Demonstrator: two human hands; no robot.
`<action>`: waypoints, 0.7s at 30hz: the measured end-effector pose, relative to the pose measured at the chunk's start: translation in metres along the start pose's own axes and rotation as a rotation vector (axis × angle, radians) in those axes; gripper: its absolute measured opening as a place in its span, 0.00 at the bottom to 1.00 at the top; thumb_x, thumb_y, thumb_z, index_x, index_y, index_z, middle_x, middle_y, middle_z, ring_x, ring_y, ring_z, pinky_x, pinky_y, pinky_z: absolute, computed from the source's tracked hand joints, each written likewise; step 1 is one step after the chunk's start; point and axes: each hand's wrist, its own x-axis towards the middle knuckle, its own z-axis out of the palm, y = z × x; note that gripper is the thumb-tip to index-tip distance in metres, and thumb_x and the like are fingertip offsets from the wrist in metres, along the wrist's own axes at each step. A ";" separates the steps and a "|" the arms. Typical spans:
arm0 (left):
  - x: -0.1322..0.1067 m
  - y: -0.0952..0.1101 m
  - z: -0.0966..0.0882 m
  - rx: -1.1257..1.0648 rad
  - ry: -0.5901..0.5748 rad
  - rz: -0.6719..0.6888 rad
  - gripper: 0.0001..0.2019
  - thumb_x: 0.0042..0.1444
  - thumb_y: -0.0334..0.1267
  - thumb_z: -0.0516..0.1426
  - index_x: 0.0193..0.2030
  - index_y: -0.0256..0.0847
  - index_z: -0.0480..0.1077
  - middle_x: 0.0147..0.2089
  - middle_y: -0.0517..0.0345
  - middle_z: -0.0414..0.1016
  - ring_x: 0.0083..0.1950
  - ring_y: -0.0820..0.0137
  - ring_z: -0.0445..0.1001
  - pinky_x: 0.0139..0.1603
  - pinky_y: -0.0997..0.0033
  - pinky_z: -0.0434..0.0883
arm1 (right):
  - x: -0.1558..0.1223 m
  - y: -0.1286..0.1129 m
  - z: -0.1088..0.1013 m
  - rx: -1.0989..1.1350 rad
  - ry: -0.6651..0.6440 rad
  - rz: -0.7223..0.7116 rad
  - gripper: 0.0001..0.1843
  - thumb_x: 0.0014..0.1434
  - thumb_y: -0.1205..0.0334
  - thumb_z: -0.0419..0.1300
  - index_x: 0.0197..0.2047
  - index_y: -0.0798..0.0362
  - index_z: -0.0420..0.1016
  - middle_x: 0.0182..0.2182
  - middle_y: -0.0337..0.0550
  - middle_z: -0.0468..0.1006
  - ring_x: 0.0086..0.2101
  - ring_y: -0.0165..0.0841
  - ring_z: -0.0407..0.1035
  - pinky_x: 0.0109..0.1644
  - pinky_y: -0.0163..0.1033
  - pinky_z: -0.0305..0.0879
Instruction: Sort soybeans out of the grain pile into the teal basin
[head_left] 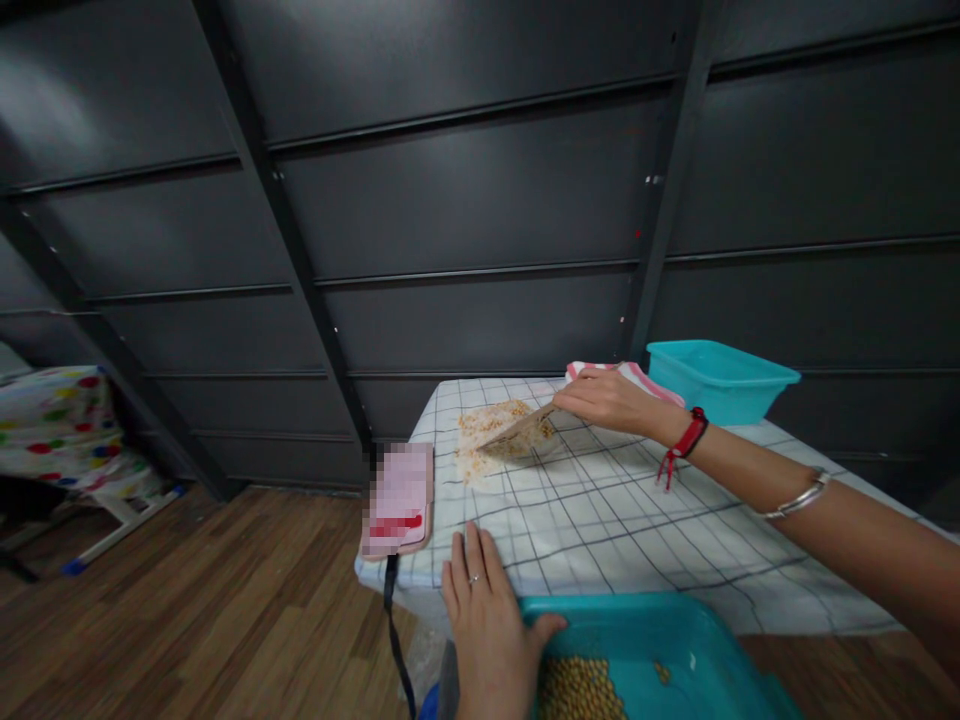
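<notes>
My right hand (604, 397) grips one end of a flat brown piece of cardboard (521, 428), held tilted with its lower edge down on the table. Under and around this edge spreads a patch of yellow beans mixed with white grains (480, 455). At the near table edge lies my left hand (491, 625), its fingers stretched out and its thumb apart, over the rim of a teal basin (637, 605). Yellow-brown beans (577, 690) lie inside that basin, partly cut off by the frame's bottom.
A checked cloth (600, 540) covers the table. A second teal basin (716, 375) stands at the back right beside a pink-and-white striped cloth (637, 378). On the left table edge lies a pink phone-like object (401, 495) with a black strap (394, 620). A dark panelled wall (465, 180) rises behind.
</notes>
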 end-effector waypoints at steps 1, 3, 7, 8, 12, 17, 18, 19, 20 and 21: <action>0.000 0.000 -0.001 0.006 0.002 0.001 0.44 0.32 0.44 0.62 0.56 0.26 0.51 0.59 0.34 0.53 0.60 0.48 0.49 0.57 0.44 0.53 | 0.002 0.002 0.001 0.001 -0.011 0.009 0.13 0.58 0.75 0.41 0.34 0.56 0.65 0.25 0.39 0.72 0.27 0.27 0.63 0.34 0.36 0.52; 0.000 0.000 -0.002 0.016 0.001 0.000 0.44 0.31 0.45 0.62 0.55 0.25 0.52 0.59 0.34 0.53 0.60 0.48 0.49 0.56 0.45 0.54 | 0.006 0.006 0.003 0.005 -0.035 0.023 0.12 0.56 0.76 0.43 0.34 0.56 0.65 0.26 0.39 0.72 0.26 0.27 0.63 0.34 0.36 0.51; 0.001 0.000 -0.005 0.014 -0.019 0.003 0.44 0.30 0.45 0.62 0.55 0.25 0.53 0.59 0.35 0.54 0.60 0.48 0.51 0.55 0.45 0.56 | 0.014 0.014 0.002 0.014 -0.081 0.059 0.10 0.53 0.77 0.47 0.35 0.57 0.65 0.26 0.39 0.73 0.26 0.27 0.63 0.34 0.36 0.51; 0.002 0.000 -0.005 0.012 -0.022 0.002 0.44 0.30 0.45 0.62 0.55 0.25 0.53 0.59 0.36 0.54 0.60 0.48 0.51 0.55 0.45 0.56 | 0.017 0.015 0.001 0.014 -0.092 0.069 0.11 0.52 0.78 0.47 0.35 0.57 0.65 0.26 0.39 0.73 0.26 0.27 0.63 0.34 0.36 0.50; 0.002 -0.001 -0.006 0.005 -0.024 -0.013 0.44 0.30 0.44 0.62 0.55 0.25 0.53 0.59 0.36 0.54 0.60 0.48 0.51 0.55 0.46 0.56 | 0.026 0.017 0.002 0.017 -0.138 0.083 0.11 0.51 0.78 0.49 0.35 0.57 0.65 0.27 0.40 0.74 0.27 0.27 0.64 0.34 0.35 0.49; 0.002 -0.002 -0.004 -0.008 -0.011 -0.004 0.44 0.29 0.44 0.63 0.55 0.25 0.54 0.59 0.36 0.54 0.59 0.48 0.51 0.55 0.46 0.57 | 0.035 0.024 -0.001 0.013 -0.144 0.137 0.10 0.52 0.76 0.50 0.37 0.55 0.65 0.27 0.39 0.74 0.27 0.27 0.65 0.34 0.35 0.49; 0.002 -0.003 -0.003 -0.011 -0.009 -0.004 0.44 0.29 0.44 0.63 0.55 0.25 0.54 0.59 0.36 0.54 0.59 0.48 0.51 0.55 0.45 0.57 | 0.035 0.026 -0.003 0.009 -0.139 0.156 0.10 0.53 0.76 0.50 0.37 0.55 0.65 0.27 0.39 0.74 0.27 0.28 0.65 0.34 0.35 0.49; 0.002 -0.003 -0.003 -0.014 -0.007 -0.006 0.44 0.29 0.44 0.62 0.55 0.25 0.54 0.59 0.36 0.54 0.59 0.48 0.51 0.55 0.45 0.57 | 0.035 0.028 -0.004 0.006 -0.136 0.173 0.10 0.53 0.75 0.49 0.37 0.56 0.65 0.28 0.40 0.74 0.27 0.28 0.65 0.34 0.36 0.49; 0.002 -0.003 -0.003 -0.016 -0.005 -0.008 0.44 0.29 0.44 0.62 0.55 0.26 0.54 0.59 0.36 0.54 0.59 0.48 0.51 0.55 0.45 0.57 | 0.035 0.029 -0.004 0.003 -0.134 0.187 0.09 0.54 0.75 0.49 0.37 0.56 0.65 0.28 0.41 0.75 0.27 0.28 0.66 0.34 0.36 0.49; 0.002 -0.003 -0.003 -0.019 -0.004 -0.009 0.43 0.30 0.44 0.62 0.55 0.26 0.54 0.59 0.36 0.54 0.60 0.48 0.51 0.55 0.45 0.57 | 0.034 0.030 -0.005 0.002 -0.134 0.197 0.09 0.54 0.74 0.49 0.37 0.56 0.65 0.27 0.41 0.75 0.27 0.29 0.66 0.34 0.36 0.49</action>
